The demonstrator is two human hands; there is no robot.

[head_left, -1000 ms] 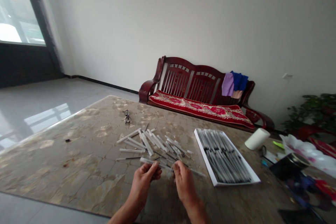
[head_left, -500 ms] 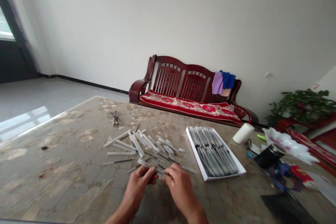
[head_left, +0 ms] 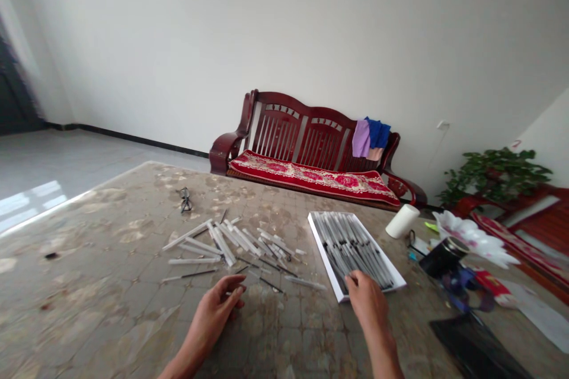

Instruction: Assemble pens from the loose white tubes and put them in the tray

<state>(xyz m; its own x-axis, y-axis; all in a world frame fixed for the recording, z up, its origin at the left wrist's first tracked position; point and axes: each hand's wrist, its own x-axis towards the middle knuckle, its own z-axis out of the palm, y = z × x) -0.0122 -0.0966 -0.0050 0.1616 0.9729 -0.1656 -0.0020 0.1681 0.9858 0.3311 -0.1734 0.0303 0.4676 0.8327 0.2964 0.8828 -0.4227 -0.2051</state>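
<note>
Head view: right hand (head_left: pixel 365 302), fingers curled, touches the white tray (head_left: pixel 323 251) at 3 o'clock; left hand (head_left: pixel 219 307) rests loosely open, empty, beside scattered pens (head_left: pixel 231 241).

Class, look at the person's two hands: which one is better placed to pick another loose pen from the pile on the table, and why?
Left. The left hand lies open beside the loose pens, nearest them. The right hand is off at the white tray of pens, its fingers at the tray's near end, farther from the pile.
</note>
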